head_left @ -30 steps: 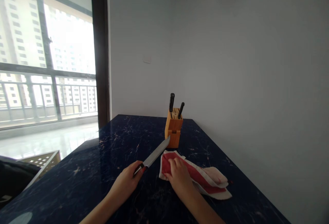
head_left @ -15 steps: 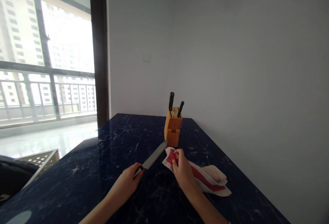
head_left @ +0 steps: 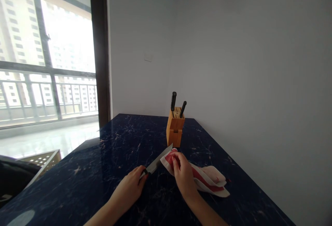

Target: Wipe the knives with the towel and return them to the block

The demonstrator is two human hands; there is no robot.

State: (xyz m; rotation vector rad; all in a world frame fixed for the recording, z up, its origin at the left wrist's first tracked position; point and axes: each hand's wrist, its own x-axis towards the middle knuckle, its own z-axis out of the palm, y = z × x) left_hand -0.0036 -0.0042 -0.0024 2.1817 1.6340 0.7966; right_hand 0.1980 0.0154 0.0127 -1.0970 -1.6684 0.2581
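Note:
My left hand (head_left: 131, 185) is closed around the black handle of a kitchen knife (head_left: 157, 161), its broad blade slanting up and to the right over the table. My right hand (head_left: 183, 174) pinches one end of a red and white cloth (head_left: 214, 181). That bunched end lies against the blade near its tip; the fingers hide whether it wraps round the edge. The cloth's other end trails on the table to the right. Just beyond the knife tip stands a wooden knife block (head_left: 175, 131) with two black-handled knives (head_left: 173, 101) in it.
The dark blue marbled table (head_left: 135, 132) runs back to a grey wall (head_left: 233, 63), which also borders its right side. At the left are a perforated chair (head_left: 48, 162) with a dark item on it and a large window (head_left: 70, 39).
My right hand has brought the cloth's end leftward onto the knife blade. The knife has shifted slightly to the right with my left hand.

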